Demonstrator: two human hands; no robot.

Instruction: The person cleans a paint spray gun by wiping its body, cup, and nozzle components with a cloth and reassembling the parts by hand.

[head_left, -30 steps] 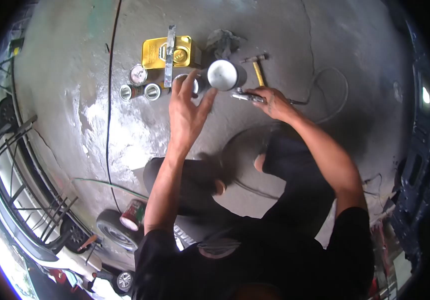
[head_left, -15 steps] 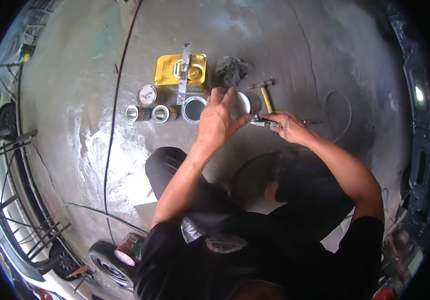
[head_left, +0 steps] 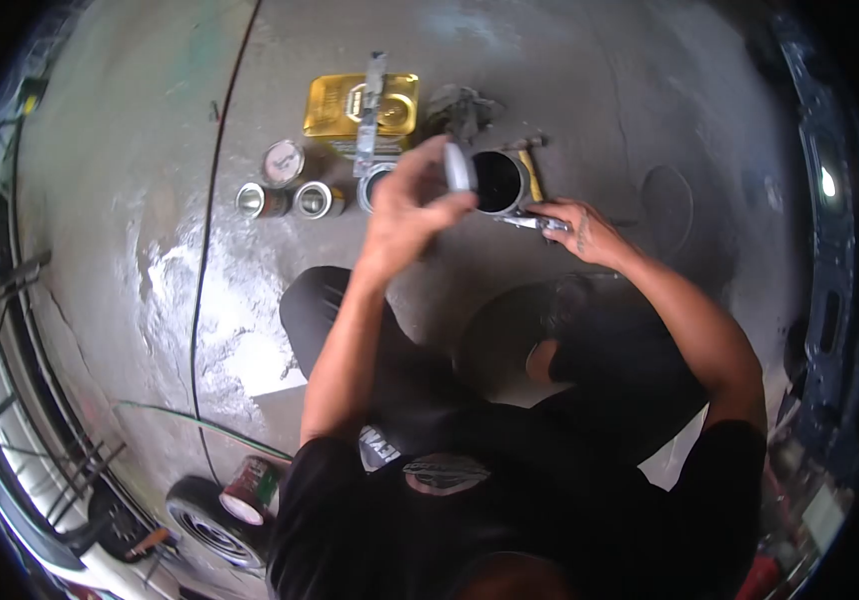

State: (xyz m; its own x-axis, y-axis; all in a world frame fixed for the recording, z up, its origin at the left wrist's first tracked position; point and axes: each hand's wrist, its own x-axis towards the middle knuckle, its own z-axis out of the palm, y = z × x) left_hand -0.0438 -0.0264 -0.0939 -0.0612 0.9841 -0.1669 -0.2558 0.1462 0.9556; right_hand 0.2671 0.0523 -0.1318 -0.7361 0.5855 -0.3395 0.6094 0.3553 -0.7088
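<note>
My left hand [head_left: 408, 215] grips a round, whitish lid [head_left: 461, 168] on edge, blurred by motion. Just right of that lid is an open round cup [head_left: 500, 183], its inside dark. My right hand [head_left: 578, 228] is closed around a metal spray gun [head_left: 538, 222] right below the cup; whether the two are joined is hard to see. A hammer [head_left: 531, 172] with a yellow handle lies beside the cup. Behind my left hand stands an open can [head_left: 370, 190], partly covered.
A golden rectangular tin [head_left: 335, 105] bears a flat metal strip [head_left: 373, 105]. Small cans [head_left: 319, 200] stand left of it, a crumpled grey cloth [head_left: 460, 108] right. A dark hose [head_left: 212, 190] crosses the floor. A wheel [head_left: 212, 525] and red can [head_left: 250, 490] are lower left.
My left hand has taken the lid off the cup and moved it leftward, baring the dark inside. My right hand stays on the spray gun. The view has shifted slightly.
</note>
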